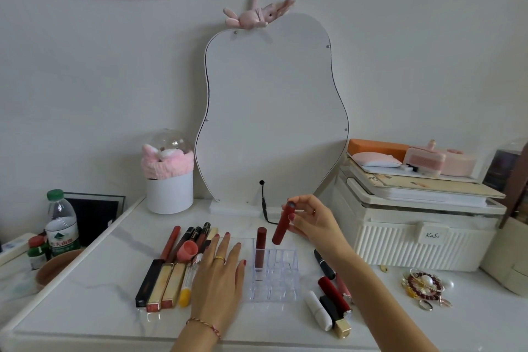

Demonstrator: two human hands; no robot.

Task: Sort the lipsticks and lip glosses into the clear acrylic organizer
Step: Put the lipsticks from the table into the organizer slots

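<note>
White marble-patterned tabletop (85, 303) fills the near part of the scene, with a pale wall behind it. Nearest on the right lie a white lipstick (318, 310), a black one with a gold end (335, 316) and a dark red one (334, 293), side by side and touching or nearly so, with a black tube (324, 260) a little farther back. On the near left lies a row of long boxes, one black (148, 283) and two gold (164, 287), with a yellow-tipped clear tube (187, 286) just to their right.

Between these groups the left hand (221, 280) rests flat on the table, fingers straight and spread, gripping nothing, just left of the clear organizer (274, 277). One dark red tube (260, 248) stands upright in a far-left slot of the organizer. Above its far right part the right hand (310, 217) pinches the top of a red lipstick (281, 227) between thumb and fingertips; the stick hangs tilted, its lower end over the organizer and clear of the slots.

Farther left, several slim lip glosses (188, 240) lie fanned out, with a coral cap (187, 250) among them. At the right sit a heap of bead bracelets (425, 284) and a ribbed cream box (414, 240) with things stacked on top. At the far edge stand a curvy mirror (271, 111), a white tub with a pink headband (168, 177) and, far left, a water bottle (61, 226).
</note>
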